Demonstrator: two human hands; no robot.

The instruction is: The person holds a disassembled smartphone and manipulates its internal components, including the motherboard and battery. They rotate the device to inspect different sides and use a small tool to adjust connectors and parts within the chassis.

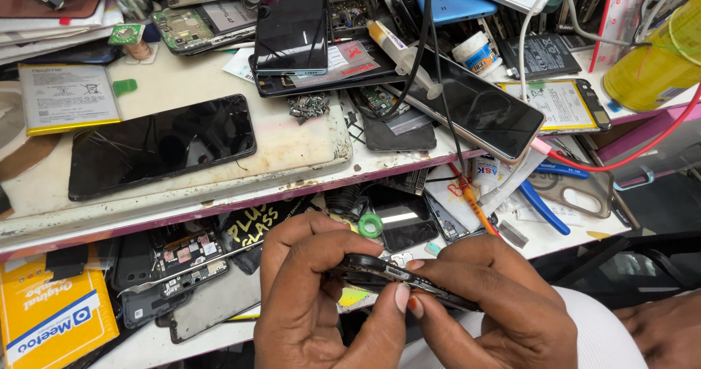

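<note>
— What's at the far left?

— A yellow package [51, 318] with a blue-and-white label lies at the near left edge. Beyond it, on the raised tabletop [292, 139], a flat grey battery [67, 97] with a yellow rim sits beside a cracked black phone screen [162, 144].

— And the hands?

— The left hand [310, 296] and right hand [496, 300] meet near the middle, both clamped on a dark phone frame [398, 278] held edge-on, thumbs touching at its near side, above the lower shelf [555, 239].

— What crowds them?

— Open phone backs and a circuit board [186, 256] just left; a green ring [370, 225] and an orange-handled tool [473, 205] just beyond.

— Further right?

— A syringe [401, 55] rests across a black phone [475, 110]; a second battery [553, 105] with a white label lies past it, and a yellow canister [657, 59] stands at the far right. A red cable [628, 159] curves between them.
</note>
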